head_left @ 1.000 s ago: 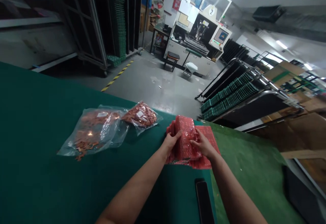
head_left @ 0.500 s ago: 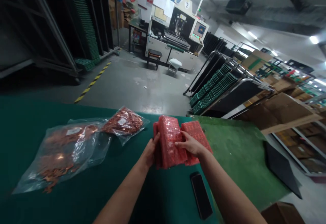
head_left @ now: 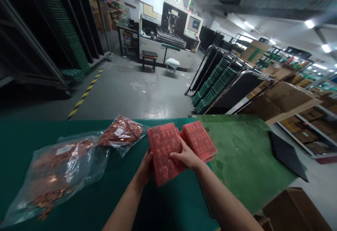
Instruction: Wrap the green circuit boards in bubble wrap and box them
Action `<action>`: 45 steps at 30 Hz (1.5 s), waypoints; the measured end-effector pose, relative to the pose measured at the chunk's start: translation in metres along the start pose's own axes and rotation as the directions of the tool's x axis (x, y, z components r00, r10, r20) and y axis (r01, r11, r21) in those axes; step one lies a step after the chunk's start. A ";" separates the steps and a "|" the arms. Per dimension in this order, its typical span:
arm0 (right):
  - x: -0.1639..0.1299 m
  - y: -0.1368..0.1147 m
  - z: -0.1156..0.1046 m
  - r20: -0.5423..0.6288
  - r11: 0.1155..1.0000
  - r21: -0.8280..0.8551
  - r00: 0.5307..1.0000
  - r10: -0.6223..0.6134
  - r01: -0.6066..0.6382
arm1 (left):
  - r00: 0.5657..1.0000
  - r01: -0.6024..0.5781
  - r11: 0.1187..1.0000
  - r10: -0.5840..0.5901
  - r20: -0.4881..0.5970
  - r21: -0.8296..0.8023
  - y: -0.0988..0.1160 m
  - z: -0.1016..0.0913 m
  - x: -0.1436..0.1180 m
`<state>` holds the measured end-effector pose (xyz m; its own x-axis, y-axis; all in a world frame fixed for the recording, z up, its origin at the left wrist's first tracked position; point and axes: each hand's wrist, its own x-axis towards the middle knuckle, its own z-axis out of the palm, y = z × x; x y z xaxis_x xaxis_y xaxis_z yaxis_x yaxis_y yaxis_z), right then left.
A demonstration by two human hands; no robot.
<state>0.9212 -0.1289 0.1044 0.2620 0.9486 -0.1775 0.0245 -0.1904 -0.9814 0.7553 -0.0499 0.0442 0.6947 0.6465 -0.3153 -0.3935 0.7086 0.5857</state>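
Pink-red bubble-wrap pouches, a flat stack (head_left: 165,152) of them, sit upright-tilted between both hands just above the bench near its far edge. The left hand (head_left: 145,168) cups the stack's lower left edge, fingers curled round behind it and thumb in front, closed on the stack. The right hand (head_left: 185,155) lies on the stack's right side, fingers pressed flat together across the front face, pinching the stack against the palm. Just behind and to the right, touching or nearly touching the held stack, a second pile of the same pink-red bubble-wrap pouches (head_left: 200,140) lies flat on the bench by the far edge.

The step in hand looks like squaring up or counting off the held stack; the next move would seem to call for a firm two-sided grip so that the slippery sheets do not fan out.

Further left along the far edge lies a small clear plastic bag of copper-coloured parts (head_left: 121,134), and beside it, toward the left end, a larger clear bag of the same copper pieces (head_left: 55,169). The dark green bench mat (head_left: 110,196) gives way to a lighter green mat (head_left: 237,161) at the right, where a black flat sheet (head_left: 286,154) rests near the right corner.
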 end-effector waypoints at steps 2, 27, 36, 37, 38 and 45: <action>-0.017 0.003 0.002 -0.011 1.000 -0.004 1.000 -0.027 0.027 | 0.996 -0.073 0.994 0.076 -0.041 0.083 -0.001 -0.006 -0.011; -0.292 0.099 -0.049 -0.418 0.516 0.837 0.821 0.389 0.182 | 0.830 0.373 0.642 -0.554 0.068 0.670 -0.165 0.118 -0.089; -0.458 0.176 -0.076 -0.622 0.396 0.779 0.521 0.584 0.486 | 0.525 0.525 0.307 -0.851 -0.018 0.794 -0.353 0.186 -0.121; -0.475 0.185 -0.082 -0.578 0.348 0.807 0.517 0.632 0.478 | 0.473 0.556 0.250 -0.879 -0.055 0.793 -0.372 0.193 -0.126; -0.492 0.195 -0.089 -0.525 0.290 0.834 0.516 0.676 0.469 | 0.415 0.588 0.183 -0.905 -0.100 0.788 -0.391 0.199 -0.131; -0.576 0.274 -0.143 -0.193 -0.172 0.857 0.612 0.767 0.486 | 0.080 0.773 -0.145 -0.944 -0.321 0.618 -0.506 0.216 -0.141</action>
<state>0.9147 -0.7632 -0.0523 0.3655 0.3852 -0.8474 -0.7035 0.7105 0.0195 0.9864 -0.5608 -0.0465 0.2334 -0.5261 -0.8178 0.9660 0.2219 0.1329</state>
